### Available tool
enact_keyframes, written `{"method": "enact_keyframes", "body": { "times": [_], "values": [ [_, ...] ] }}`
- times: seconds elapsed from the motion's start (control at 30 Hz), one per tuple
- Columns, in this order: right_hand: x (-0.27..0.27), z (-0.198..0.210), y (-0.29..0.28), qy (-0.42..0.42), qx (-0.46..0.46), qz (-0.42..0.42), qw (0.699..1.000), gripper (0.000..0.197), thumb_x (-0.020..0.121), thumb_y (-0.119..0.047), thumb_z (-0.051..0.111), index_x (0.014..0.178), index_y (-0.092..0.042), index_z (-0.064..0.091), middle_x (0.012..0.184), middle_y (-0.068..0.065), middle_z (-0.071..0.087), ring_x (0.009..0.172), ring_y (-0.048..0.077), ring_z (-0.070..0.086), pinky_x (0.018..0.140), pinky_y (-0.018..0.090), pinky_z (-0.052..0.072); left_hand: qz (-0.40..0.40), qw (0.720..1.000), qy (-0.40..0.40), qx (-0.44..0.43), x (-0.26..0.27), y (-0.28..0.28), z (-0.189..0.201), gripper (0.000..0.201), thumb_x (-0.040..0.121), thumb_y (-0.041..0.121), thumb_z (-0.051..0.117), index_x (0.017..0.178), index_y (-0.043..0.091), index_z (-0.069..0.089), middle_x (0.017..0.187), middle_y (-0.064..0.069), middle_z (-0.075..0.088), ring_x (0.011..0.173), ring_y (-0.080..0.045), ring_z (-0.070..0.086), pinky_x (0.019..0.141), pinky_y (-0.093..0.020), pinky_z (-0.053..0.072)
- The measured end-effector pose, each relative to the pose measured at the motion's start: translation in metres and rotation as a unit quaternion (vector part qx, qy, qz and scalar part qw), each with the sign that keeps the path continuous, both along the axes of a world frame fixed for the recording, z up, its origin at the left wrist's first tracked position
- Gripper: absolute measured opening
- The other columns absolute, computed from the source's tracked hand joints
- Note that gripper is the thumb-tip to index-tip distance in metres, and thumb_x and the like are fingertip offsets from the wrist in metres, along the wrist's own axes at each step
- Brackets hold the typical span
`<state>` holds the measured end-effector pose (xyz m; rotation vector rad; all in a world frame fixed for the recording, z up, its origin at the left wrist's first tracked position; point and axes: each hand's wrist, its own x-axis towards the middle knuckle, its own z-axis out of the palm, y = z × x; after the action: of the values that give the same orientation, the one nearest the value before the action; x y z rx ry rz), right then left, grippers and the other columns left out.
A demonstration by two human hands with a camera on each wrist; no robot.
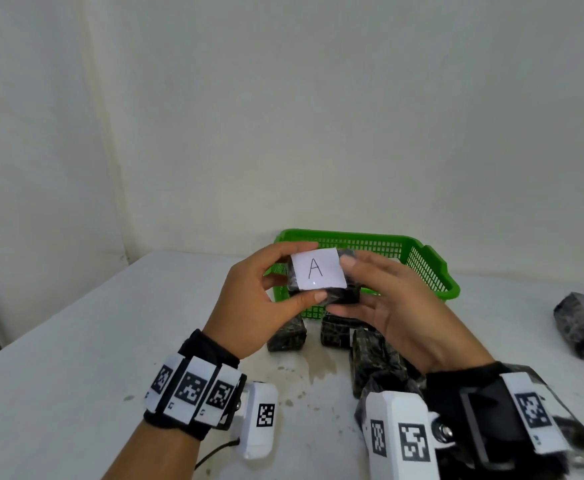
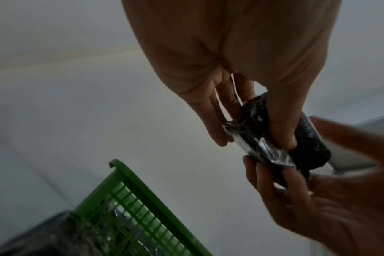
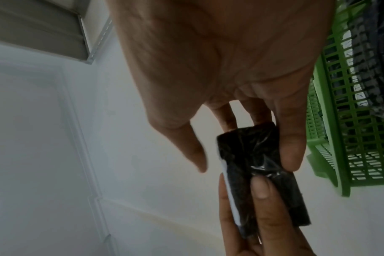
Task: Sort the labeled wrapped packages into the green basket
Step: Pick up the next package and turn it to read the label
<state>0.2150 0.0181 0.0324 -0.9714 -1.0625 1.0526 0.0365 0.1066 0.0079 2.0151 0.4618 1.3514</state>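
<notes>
A black wrapped package point(image 1: 318, 273) with a white label marked "A" is held in the air by both hands, just in front of the green basket point(image 1: 432, 268). My left hand point(image 1: 297, 271) pinches its left end, thumb below and fingers on top. From the right, my right hand point(image 1: 344, 285) holds it with the thumb at the label's edge and the fingers underneath. In the left wrist view my left hand point(image 2: 252, 138) grips the package point(image 2: 311, 143) above the basket point(image 2: 143, 181). In the right wrist view my right hand point(image 3: 241, 155) holds the package point(image 3: 252, 155) beside the basket point(image 3: 324, 138).
Several black wrapped packages point(image 1: 289, 336) stand on the white table point(image 1: 76, 341) in front of the basket, under my hands. Another package point(image 1: 581, 323) lies at the far right. Dark packages point(image 3: 373, 52) show through the basket's mesh. A wall stands close behind.
</notes>
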Motion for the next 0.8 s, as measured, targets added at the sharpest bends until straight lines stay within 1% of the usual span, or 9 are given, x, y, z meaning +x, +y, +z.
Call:
{"method": "enact_keyframes", "body": {
  "times": [0.17,0.3,0.43,0.5,0.6,0.67,0.73,0.77,0.8],
  "values": [
    [0.006,0.012,0.012,-0.041,-0.053,-0.07,0.995,0.016,0.098,-0.016,0.069,0.109,-0.006,0.075,0.109,0.017,0.078,0.092,0.025,0.075,0.078,0.039,0.065,-0.02,0.998,0.057,-0.013,0.005,0.004,0.019,0.053,0.075,0.039,0.082,0.123,0.031,0.063,0.12,0.013,0.067,0.113,-0.007,0.063,0.091,-0.025,0.054],
    [0.027,0.026,0.028,-0.046,-0.085,-0.094,0.991,0.012,0.097,-0.014,0.071,0.104,-0.004,0.073,0.102,0.014,0.076,0.091,0.026,0.073,0.078,0.039,0.065,0.052,0.995,0.063,-0.053,0.011,0.039,0.038,0.041,0.086,0.059,0.059,0.114,0.03,0.069,0.11,0.014,0.071,0.108,-0.001,0.063,0.097,-0.026,0.049],
    [0.054,0.028,0.06,-0.04,-0.137,-0.115,0.983,0.012,0.096,-0.011,0.071,0.103,-0.001,0.07,0.101,0.015,0.066,0.096,0.03,0.068,0.08,0.04,0.063,0.195,0.958,0.135,-0.164,0.032,0.094,0.039,0.035,0.088,0.037,0.069,0.119,0.023,0.065,0.117,0.008,0.067,0.112,-0.012,0.061,0.102,-0.032,0.047],
    [0.065,0.028,0.078,-0.015,-0.169,-0.118,0.978,0.01,0.097,-0.01,0.07,0.103,-0.003,0.067,0.102,0.015,0.064,0.099,0.033,0.067,0.083,0.043,0.061,0.213,0.929,0.206,-0.221,0.043,0.117,0.036,0.046,0.087,0.034,0.068,0.128,0.016,0.059,0.129,-0.001,0.062,0.118,-0.02,0.058,0.102,-0.033,0.045],
    [0.08,0.025,0.104,-0.018,-0.211,-0.12,0.97,0.009,0.098,-0.008,0.068,0.102,-0.004,0.061,0.093,0.012,0.06,0.087,0.03,0.066,0.085,0.046,0.06,0.225,0.887,0.286,-0.283,0.059,0.138,0.04,0.06,0.087,0.035,0.066,0.136,0.003,0.053,0.138,-0.012,0.056,0.12,-0.028,0.057,0.093,-0.03,0.045],
    [0.089,0.023,0.123,-0.044,-0.248,-0.125,0.96,0.009,0.098,-0.007,0.067,0.098,-0.005,0.058,0.086,0.012,0.06,0.078,0.027,0.065,0.07,0.043,0.063,0.224,0.863,0.315,-0.325,0.068,0.148,0.042,0.064,0.089,0.033,0.064,0.141,-0.001,0.045,0.141,-0.017,0.051,0.121,-0.031,0.056,0.085,-0.028,0.046],
    [0.099,0.019,0.144,-0.054,-0.282,-0.124,0.95,0.013,0.096,-0.008,0.068,0.094,-0.005,0.056,0.082,0.015,0.06,0.073,0.03,0.064,0.053,0.041,0.062,0.22,0.846,0.356,-0.331,0.076,0.157,0.042,0.06,0.094,0.028,0.058,0.143,-0.002,0.041,0.143,-0.019,0.047,0.125,-0.032,0.053,0.088,-0.028,0.045],
    [0.104,0.016,0.153,-0.073,-0.297,-0.119,0.944,0.017,0.093,-0.01,0.071,0.092,-0.006,0.055,0.082,0.016,0.061,0.073,0.032,0.064,0.058,0.043,0.063,0.218,0.836,0.389,-0.32,0.079,0.161,0.041,0.055,0.097,0.026,0.054,0.143,-0.002,0.041,0.145,-0.019,0.046,0.129,-0.031,0.05,0.094,-0.029,0.044],
    [0.113,0.01,0.166,-0.101,-0.307,-0.116,0.939,0.024,0.085,-0.016,0.077,0.09,-0.007,0.056,0.085,0.017,0.063,0.077,0.034,0.065,0.071,0.048,0.064,0.215,0.828,0.418,-0.307,0.082,0.166,0.039,0.05,0.1,0.024,0.051,0.143,-0.002,0.042,0.147,-0.019,0.044,0.132,-0.031,0.048,0.1,-0.03,0.042]
  ]
}}
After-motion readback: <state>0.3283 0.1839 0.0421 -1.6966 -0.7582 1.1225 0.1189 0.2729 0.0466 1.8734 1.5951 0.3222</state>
